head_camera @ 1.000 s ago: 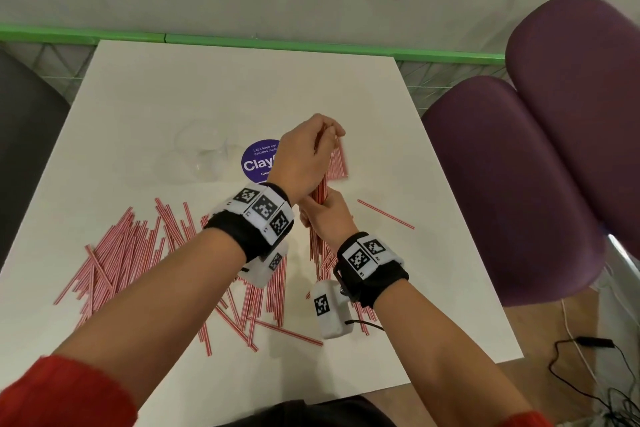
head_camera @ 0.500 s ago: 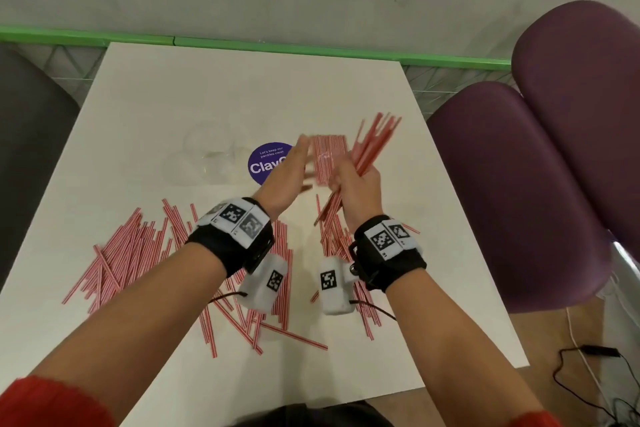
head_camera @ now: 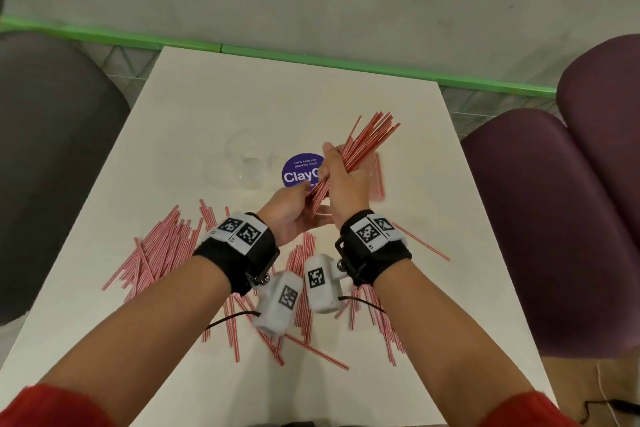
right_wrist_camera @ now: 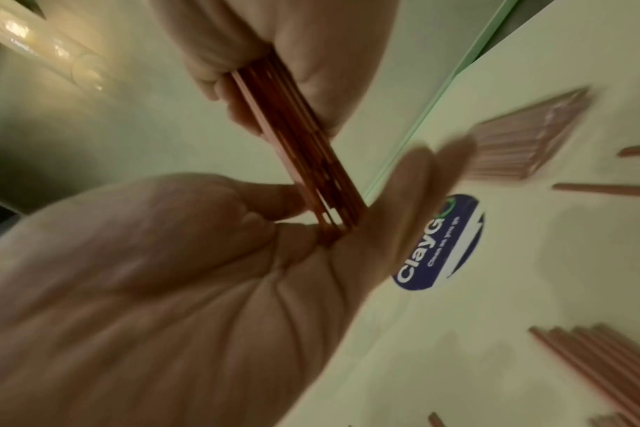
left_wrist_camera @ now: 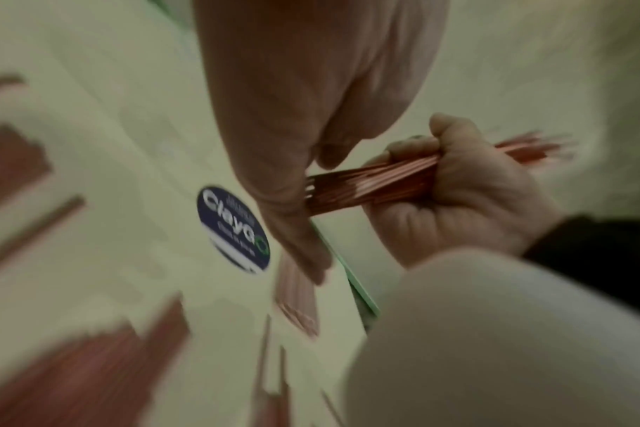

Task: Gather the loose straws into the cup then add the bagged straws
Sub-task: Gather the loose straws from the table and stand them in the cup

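My right hand [head_camera: 346, 184] grips a bundle of red-striped straws [head_camera: 370, 139] above the table, its tips fanning up and to the right. The lower ends of the bundle [right_wrist_camera: 303, 161] butt against the flat palm of my left hand [head_camera: 294, 215], whose fingers are straight. A clear cup [head_camera: 242, 163] lies on the table left of the hands; it also shows as a glare in the right wrist view [right_wrist_camera: 37, 43]. The bagged straws [head_camera: 377, 180] lie flat just behind my right hand. Loose straws [head_camera: 162, 250] are scattered at the left and under both wrists.
A round purple sticker [head_camera: 299, 173] marks the white table [head_camera: 277, 97] beside the cup. Purple seats [head_camera: 554, 218] stand at the right, a grey seat [head_camera: 45, 149] at the left. A single straw [head_camera: 422, 243] lies near the right edge.
My left hand came off the top of the bundle, swung down and now presses its palm on the lower ends. The right hand has tilted the bundle toward the far right.
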